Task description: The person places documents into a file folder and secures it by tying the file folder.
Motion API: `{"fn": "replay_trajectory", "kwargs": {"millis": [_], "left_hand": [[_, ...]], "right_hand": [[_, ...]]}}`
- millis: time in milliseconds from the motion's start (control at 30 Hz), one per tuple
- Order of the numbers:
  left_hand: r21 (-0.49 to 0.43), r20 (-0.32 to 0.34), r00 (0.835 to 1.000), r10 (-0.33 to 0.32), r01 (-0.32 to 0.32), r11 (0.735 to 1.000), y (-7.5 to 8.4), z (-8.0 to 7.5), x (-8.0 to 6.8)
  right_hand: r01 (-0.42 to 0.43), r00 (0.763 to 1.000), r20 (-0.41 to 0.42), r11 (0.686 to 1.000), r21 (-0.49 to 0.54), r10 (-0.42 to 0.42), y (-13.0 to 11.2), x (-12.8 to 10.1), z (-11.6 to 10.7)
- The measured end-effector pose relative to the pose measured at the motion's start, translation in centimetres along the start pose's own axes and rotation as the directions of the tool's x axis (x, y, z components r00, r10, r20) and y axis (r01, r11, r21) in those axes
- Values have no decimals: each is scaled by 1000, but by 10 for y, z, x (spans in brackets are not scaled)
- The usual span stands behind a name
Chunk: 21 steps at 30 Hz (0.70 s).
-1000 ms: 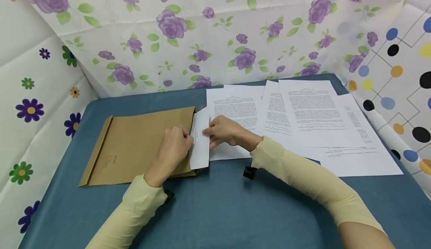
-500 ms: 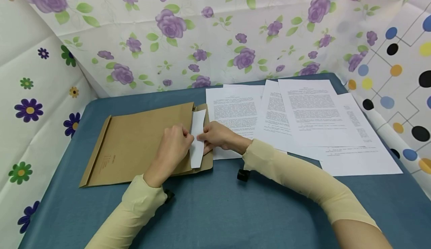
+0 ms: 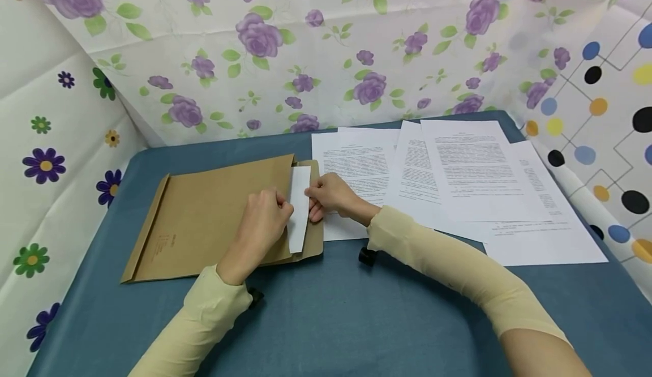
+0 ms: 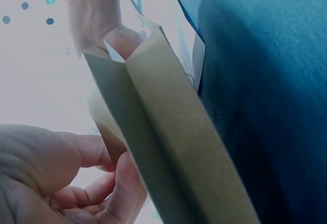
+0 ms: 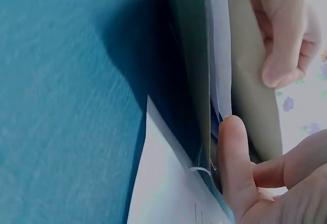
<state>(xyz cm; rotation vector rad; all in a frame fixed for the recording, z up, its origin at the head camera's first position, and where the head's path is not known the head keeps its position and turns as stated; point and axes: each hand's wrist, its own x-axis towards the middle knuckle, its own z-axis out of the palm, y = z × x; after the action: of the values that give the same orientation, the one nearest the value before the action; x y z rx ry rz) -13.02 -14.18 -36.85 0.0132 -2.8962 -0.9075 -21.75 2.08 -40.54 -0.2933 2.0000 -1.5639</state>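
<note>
A blue cloth surface (image 3: 326, 309) sits inside walls of flower-printed sheeting, and on it, going from your left, lies a brown paper envelope (image 3: 214, 218) with its open mouth turned toward your grips.

Your left hand (image 3: 265, 218) rests on the envelope just short of its mouth, fingers curled, its grip clamped on the upper lip of the mouth so the opening gapes; the left wrist view shows the brown panel lifted off the one beneath.

Just right of that grip stands the white sheet (image 3: 299, 207). A second ago a wide fold of it stuck out past the envelope's edge; now only a narrow strip shows between your two grips, and the brown flap (image 3: 314, 241) lies flat beyond it. So the sheet has slid almost wholly inside, and what is left looks like the last short push.

Your right hand (image 3: 331, 196) has moved in with it, thumb and fingers pinched on the strip's outer edge, touching the flap. The right wrist view shows the thumb pressed against the thin white edge inside the dark mouth.

The envelope itself is plain, flat and uncreased, with small print near its lower left corner, too small to read.

Right of your right grip, several printed pages (image 3: 468, 179) lie fanned and overlapping.
</note>
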Motion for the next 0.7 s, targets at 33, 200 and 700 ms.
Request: {"fn": "replay_trajectory", "kwargs": {"millis": [33, 200, 700], "left_hand": [[1, 0, 1000, 1, -1, 1000, 0, 0, -1], [4, -11, 1000, 10, -10, 1000, 1, -2, -3], [-18, 11, 1000, 8, -8, 1000, 1, -1, -4]], "right_hand": [[7, 1000, -1, 1000, -5, -7, 0, 2, 1], [50, 999, 0, 998, -30, -50, -3, 9, 4], [123, 989, -32, 934, -335, -142, -6, 25, 16]]}}
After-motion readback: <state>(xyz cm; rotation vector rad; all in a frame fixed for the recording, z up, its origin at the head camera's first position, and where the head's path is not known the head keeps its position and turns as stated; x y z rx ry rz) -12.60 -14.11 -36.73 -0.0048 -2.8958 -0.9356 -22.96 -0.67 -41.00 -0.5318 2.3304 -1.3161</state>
